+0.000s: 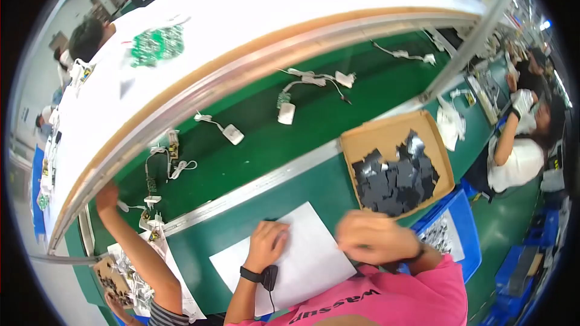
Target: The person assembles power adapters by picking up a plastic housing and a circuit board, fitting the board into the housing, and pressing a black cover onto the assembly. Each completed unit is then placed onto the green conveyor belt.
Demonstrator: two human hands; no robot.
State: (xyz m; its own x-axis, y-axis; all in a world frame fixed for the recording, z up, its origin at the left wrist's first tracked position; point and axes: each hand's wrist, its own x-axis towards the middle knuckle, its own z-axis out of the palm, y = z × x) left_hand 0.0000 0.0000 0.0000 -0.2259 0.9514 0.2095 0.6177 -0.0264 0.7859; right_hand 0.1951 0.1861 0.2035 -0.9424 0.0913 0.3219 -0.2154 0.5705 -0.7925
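Note:
My left hand (pixel 266 245) rests on a large white sheet (pixel 311 250) on the green bench, its fingers curled in toward the thumb. Whatever may lie between those fingers is hidden or too small to make out. A dark band with a cable circles that wrist. My right hand (pixel 374 236) is blurred by motion over the sheet's right edge, just in front of an open cardboard box (pixel 446 169). A small dark patch shows at its underside, but I cannot tell what it is. Many flat black pieces (pixel 396 181) lie heaped in the box.
Beyond the bench runs a green conveyor belt (pixel 254 166) with white corded adapters (pixel 232 134) spread along it. A blue bin (pixel 471 244) stands right of me. At left a co-worker's arm (pixel 139 253) reaches to the belt. A raised white shelf (pixel 241 12) hangs over the far side.

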